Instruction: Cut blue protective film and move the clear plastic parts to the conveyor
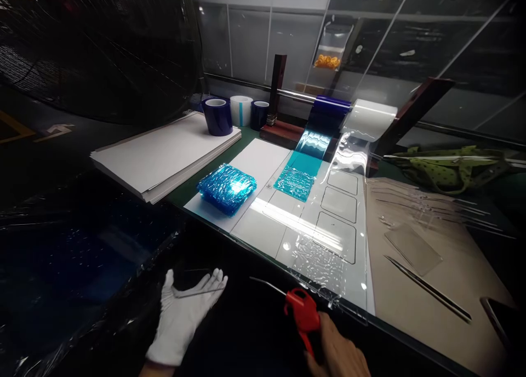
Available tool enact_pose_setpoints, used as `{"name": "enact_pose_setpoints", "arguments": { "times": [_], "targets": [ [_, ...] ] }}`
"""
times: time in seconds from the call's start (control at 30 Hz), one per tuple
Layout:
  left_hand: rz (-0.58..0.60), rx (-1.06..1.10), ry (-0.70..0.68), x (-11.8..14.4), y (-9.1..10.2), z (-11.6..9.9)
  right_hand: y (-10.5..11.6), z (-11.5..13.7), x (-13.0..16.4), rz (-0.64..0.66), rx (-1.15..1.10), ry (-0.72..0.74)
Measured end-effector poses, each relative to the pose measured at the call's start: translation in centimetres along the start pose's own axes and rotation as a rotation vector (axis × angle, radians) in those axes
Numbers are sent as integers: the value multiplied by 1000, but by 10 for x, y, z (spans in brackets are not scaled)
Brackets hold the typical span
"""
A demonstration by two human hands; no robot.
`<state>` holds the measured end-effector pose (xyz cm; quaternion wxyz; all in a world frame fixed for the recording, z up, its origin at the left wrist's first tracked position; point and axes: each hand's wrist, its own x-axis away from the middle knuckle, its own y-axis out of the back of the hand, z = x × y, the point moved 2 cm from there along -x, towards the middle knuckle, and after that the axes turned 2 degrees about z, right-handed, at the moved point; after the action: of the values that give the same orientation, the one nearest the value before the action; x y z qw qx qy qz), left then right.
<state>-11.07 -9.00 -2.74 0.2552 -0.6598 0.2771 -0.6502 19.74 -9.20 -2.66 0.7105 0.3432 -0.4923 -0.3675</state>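
Observation:
In a white glove, my left hand (181,316) is held low in front of the table with thumb and fingers spread. Between them is what looks like a thin clear plate (201,293), mostly visible by its edge lines. My bare right hand (339,347) grips a red air blow gun (303,314), whose thin bent metal nozzle points left toward the gloved hand. Beyond the hands, a crinkled stack of blue film pieces (227,188) lies on the table. Right of it, blue film (296,181) and clear film (318,262) stretch over a white sheet with outlined rectangles (339,204).
Blue (329,107) and white (373,116) film rolls hang on a rod at the back. More rolls (217,116) stand by a paper stack (164,152). Tweezers (427,286) and a clear plate (413,248) lie on brown paper at right. A large fan (102,48) stands at left.

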Motion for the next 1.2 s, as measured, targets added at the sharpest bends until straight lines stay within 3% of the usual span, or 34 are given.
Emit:
{"name": "enact_pose_setpoints", "arguments": {
  "times": [0.1, 0.23, 0.37, 0.47, 0.6, 0.83, 1.0, 1.2],
  "targets": [
    [171, -79, 65, 22, -10, 4, -13, 14, -33, 108, -16, 23],
    [403, -220, 382, 44, -34, 28, 3, 37, -39, 87, -78, 100],
    [571, -342, 515, 47, -55, 52, 59, 41, -3, -251, -157, 401],
    [600, -407, 565, 44, -69, 72, 94, 48, 13, -501, -69, 606],
    [597, -439, 639, 40, -85, 98, 108, 68, -1, -536, 54, 703],
    [607, -387, 764, 20, -107, 131, 115, 59, -24, -513, 21, 638],
    [567, -370, 767, 6, -133, 154, 145, 31, -32, -559, 47, 580],
    [408, -460, 798, -12, -124, 158, 186, -15, -70, -627, 201, 276]
  ]
}}
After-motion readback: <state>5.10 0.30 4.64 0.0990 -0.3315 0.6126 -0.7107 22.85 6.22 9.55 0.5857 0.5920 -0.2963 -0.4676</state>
